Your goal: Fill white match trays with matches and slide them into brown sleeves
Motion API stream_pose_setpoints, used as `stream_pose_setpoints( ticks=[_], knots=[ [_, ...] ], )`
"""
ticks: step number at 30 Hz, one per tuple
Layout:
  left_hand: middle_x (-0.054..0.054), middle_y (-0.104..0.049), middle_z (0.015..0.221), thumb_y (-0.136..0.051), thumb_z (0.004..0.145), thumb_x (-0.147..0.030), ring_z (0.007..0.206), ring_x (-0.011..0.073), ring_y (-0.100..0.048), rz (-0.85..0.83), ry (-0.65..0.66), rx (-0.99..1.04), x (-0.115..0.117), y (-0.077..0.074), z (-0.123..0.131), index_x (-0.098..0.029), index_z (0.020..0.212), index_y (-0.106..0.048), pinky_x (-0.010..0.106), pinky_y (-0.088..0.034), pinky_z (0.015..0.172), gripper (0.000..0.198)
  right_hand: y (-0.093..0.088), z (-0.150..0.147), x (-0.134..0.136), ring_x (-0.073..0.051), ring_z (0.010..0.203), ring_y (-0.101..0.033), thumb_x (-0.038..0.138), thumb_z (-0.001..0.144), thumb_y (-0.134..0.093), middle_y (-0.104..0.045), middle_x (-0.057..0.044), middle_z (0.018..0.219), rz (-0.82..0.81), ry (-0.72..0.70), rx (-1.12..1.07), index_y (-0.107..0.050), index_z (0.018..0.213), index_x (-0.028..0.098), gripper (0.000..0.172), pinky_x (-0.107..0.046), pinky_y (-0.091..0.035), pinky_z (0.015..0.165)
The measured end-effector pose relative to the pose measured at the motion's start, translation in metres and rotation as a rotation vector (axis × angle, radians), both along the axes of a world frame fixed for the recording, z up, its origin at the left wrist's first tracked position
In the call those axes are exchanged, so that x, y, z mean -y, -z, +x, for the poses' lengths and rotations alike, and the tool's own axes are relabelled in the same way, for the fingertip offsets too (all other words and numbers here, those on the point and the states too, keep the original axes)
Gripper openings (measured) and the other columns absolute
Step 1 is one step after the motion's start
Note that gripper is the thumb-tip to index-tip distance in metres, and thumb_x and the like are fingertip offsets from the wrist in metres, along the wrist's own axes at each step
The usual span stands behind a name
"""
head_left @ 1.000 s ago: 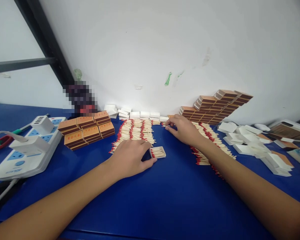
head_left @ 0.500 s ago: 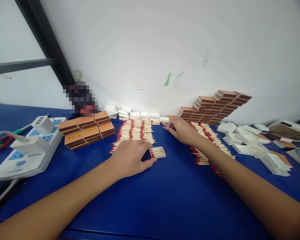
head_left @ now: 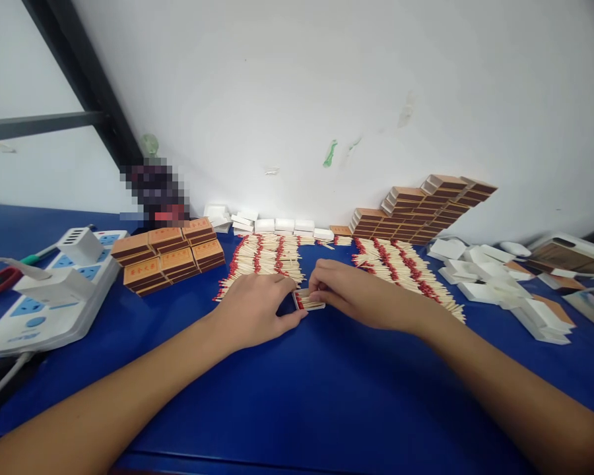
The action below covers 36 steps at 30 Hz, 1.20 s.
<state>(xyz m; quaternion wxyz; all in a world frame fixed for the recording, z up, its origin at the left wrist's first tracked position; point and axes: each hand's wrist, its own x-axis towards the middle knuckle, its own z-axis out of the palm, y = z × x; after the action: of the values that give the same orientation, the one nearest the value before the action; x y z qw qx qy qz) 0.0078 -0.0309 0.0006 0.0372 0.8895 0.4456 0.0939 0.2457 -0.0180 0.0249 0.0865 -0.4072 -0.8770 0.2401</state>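
Note:
A small white matchbox tray (head_left: 321,307) with red-headed matches (head_left: 304,301) lying in it sits on the blue table. My left hand (head_left: 255,307) holds the tray's left end, thumb at the near corner and index finger at the far one. Over the tray's right part, my right hand (head_left: 349,290) is closed in a pinch, its fingertips down at the matches inside. The match between those fingertips is mostly hidden. Loose matches in rows (head_left: 267,254) spread just beyond my left hand, and a second spread of matches (head_left: 406,264) lies beyond my right forearm.
Brown matchboxes (head_left: 171,257) are stacked at left, beside a white power strip (head_left: 64,297). A taller stepped stack of matchboxes (head_left: 416,214) leans near the wall. White trays (head_left: 284,225) line the back, and more white trays (head_left: 495,284) lie heaped at right.
My right hand has come from the far matches toward me, bringing a match to the tray. My left hand keeps its hold on the tray, almost unmoved.

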Motion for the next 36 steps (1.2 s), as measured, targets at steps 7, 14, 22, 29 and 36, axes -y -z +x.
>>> stream_pose_setpoints(
  ticks=[7, 14, 22, 29, 36],
  knots=[
    [0.004, -0.08, 0.108, -0.062, 0.099, -0.054, 0.101, 0.0295, -0.076, -0.008, 0.003, -0.006, 0.001, -0.001, 0.0, -0.024, 0.117, -0.073, 0.038, -0.053, 0.073, 0.037, 0.004, 0.001, -0.01, -0.02, 0.088, -0.06, 0.031, 0.104, -0.056, -0.066, -0.006, 0.099, 0.117, 0.062, -0.004, -0.067, 0.095, 0.022, 0.016, -0.033, -0.045, 0.076],
    [0.005, -0.079, 0.111, -0.061, 0.099, -0.054, 0.102, 0.0303, -0.076, -0.008, -0.001, -0.002, 0.002, 0.0, -0.001, -0.024, 0.12, -0.073, 0.039, -0.055, 0.074, 0.038, 0.028, 0.028, -0.068, -0.023, 0.083, -0.063, 0.031, 0.097, -0.064, -0.071, -0.007, 0.091, 0.383, 0.462, 0.029, -0.071, 0.094, 0.02, 0.013, -0.035, -0.042, 0.071],
    [0.006, -0.08, 0.11, -0.061, 0.099, -0.054, 0.101, 0.0289, -0.076, 0.004, 0.016, 0.025, 0.0, 0.003, -0.002, -0.023, 0.118, -0.074, 0.036, -0.054, 0.073, 0.038, 0.042, 0.027, -0.091, -0.024, 0.081, -0.064, 0.031, 0.097, -0.062, -0.072, -0.009, 0.09, 0.386, 0.495, 0.056, -0.064, 0.083, 0.021, 0.018, -0.035, -0.043, 0.07],
    [0.006, -0.08, 0.109, -0.062, 0.099, -0.053, 0.1, 0.0282, -0.076, 0.0, 0.01, 0.031, 0.0, 0.002, -0.001, -0.024, 0.119, -0.074, 0.035, -0.054, 0.072, 0.037, 0.035, 0.029, -0.074, -0.025, 0.09, -0.065, 0.025, 0.098, -0.057, -0.071, -0.011, 0.099, 0.279, 0.303, 0.043, -0.063, 0.087, 0.021, 0.013, -0.036, -0.048, 0.079],
    [0.006, -0.08, 0.108, -0.062, 0.099, -0.053, 0.1, 0.0289, -0.076, -0.001, 0.011, 0.02, 0.0, 0.001, -0.001, -0.024, 0.118, -0.074, 0.036, -0.053, 0.073, 0.037, 0.02, 0.028, -0.042, -0.025, 0.092, -0.063, 0.035, 0.105, -0.05, -0.067, -0.011, 0.104, 0.259, 0.188, 0.027, -0.061, 0.093, 0.022, 0.021, -0.037, -0.047, 0.079]
  ],
)
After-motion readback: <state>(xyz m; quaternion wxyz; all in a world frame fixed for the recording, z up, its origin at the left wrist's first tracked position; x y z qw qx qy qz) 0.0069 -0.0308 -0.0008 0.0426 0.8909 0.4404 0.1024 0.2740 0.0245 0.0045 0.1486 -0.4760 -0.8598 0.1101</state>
